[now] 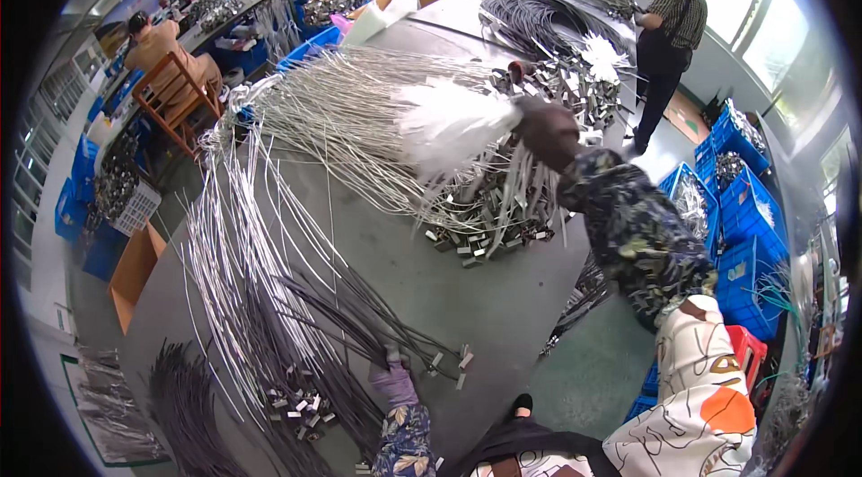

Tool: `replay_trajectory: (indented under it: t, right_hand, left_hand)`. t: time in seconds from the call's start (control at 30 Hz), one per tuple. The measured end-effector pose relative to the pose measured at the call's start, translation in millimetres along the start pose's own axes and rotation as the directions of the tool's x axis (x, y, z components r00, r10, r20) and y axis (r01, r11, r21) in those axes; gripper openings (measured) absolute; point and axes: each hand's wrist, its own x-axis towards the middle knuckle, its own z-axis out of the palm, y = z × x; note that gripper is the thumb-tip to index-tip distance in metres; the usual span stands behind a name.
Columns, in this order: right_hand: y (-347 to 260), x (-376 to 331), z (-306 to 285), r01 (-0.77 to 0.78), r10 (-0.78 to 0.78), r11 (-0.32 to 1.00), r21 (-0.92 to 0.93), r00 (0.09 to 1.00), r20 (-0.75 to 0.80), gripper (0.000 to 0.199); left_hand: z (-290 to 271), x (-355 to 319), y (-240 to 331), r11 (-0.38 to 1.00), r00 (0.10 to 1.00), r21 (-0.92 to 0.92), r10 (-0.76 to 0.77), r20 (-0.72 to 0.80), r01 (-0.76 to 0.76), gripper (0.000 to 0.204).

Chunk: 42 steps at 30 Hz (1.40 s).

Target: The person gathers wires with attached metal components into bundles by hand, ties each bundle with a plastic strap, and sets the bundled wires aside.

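Note:
My left hand (393, 380), in a purple glove, is closed around a few dark cables (341, 315) on the near part of the grey table. Small white-and-metal connectors (462, 365) stick out past it on the right. My right hand (548, 131), in a dark glove, is stretched far forward over the table, closed on a bundle of thin white strips (458, 122) that is blurred and fans out to the left. Under it lies a broad bundle of silvery cables (359, 104), their connector ends (489, 221) piled at the right.
More white and dark cables (242, 252) spread across the table's left side, beside a dark bunch (184, 405). A coil of black cables (539, 19) lies at the far end. Blue crates (750, 207) stand at the right. One person (673, 28) stands beyond; another (166, 50) sits left.

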Motion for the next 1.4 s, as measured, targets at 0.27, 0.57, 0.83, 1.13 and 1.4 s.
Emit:
replay_trajectory:
  t: [0.27,0.57,0.83,1.13,1.4]
  right_hand:
    - [30.6,57.7,-140.4,0.038,-0.088,0.977,-0.209,0.968,-0.235,0.039]
    - [48.5,-15.9,-56.9,0.14,-0.137,0.98,0.139,0.99,-0.025,0.046]
    - [17.7,-76.5,-10.8,-0.191,0.09,0.875,0.446,0.967,0.237,0.045]
    - [-30.6,-184.5,2.9,0.013,-0.036,0.961,0.276,0.996,0.076,0.024]
    - [-50.3,-220.0,28.8,-0.122,0.125,0.957,0.263,0.992,0.004,0.037]
  left_hand:
    - [6.6,2.0,7.1,0.985,0.998,0.162,0.054,0.022,-0.056,0.033]
    - [-0.6,5.3,-0.8,0.976,0.992,0.178,0.127,-0.023,-0.121,0.025]
    - [14.0,6.9,-7.4,0.981,0.991,0.137,0.135,0.017,-0.136,0.017]
    - [7.3,5.1,4.5,0.959,0.981,0.209,0.189,0.036,-0.193,0.017]
    - [13.8,12.2,3.3,1.0,0.999,-0.024,-0.002,0.049,0.003,0.019]
